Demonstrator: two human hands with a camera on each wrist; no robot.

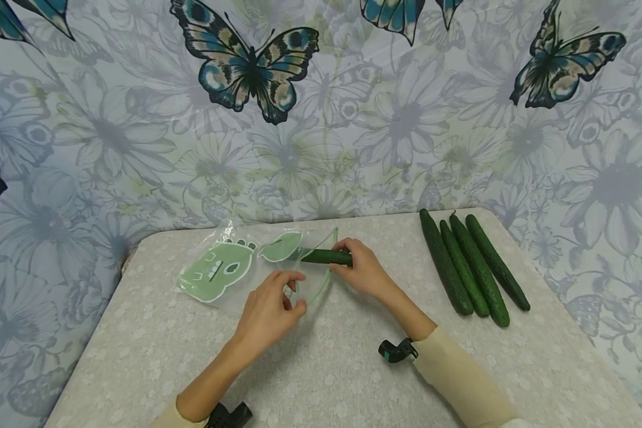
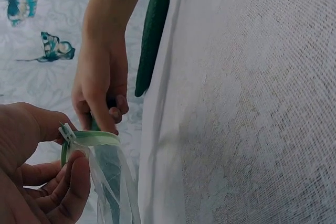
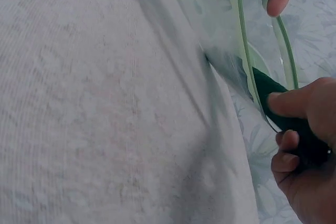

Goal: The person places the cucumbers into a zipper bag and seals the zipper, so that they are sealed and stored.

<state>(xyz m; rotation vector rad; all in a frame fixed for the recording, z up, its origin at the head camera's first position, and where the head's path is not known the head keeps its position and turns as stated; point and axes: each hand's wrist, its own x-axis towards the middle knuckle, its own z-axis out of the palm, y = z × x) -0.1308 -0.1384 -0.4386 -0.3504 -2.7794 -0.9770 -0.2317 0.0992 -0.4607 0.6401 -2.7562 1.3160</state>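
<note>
A clear zip bag (image 1: 216, 276) with green cartoon prints lies on the left half of the table, its green-edged mouth held apart toward the right. My left hand (image 1: 267, 312) pinches the near side of that mouth by its green zip strip (image 2: 100, 138), close to the white slider (image 2: 67, 133). My right hand (image 1: 365, 268) grips a dark green cucumber (image 1: 326, 257) by one end. The cucumber's far end is inside the bag, seen through the plastic in both wrist views, while the gripped end sticks out of the mouth.
Several more cucumbers (image 1: 471, 267) lie side by side on the right of the table, beyond my right forearm. A pale patterned cloth (image 1: 342, 362) covers the tabletop. Behind the table's back edge hangs a butterfly-print curtain (image 1: 321, 160).
</note>
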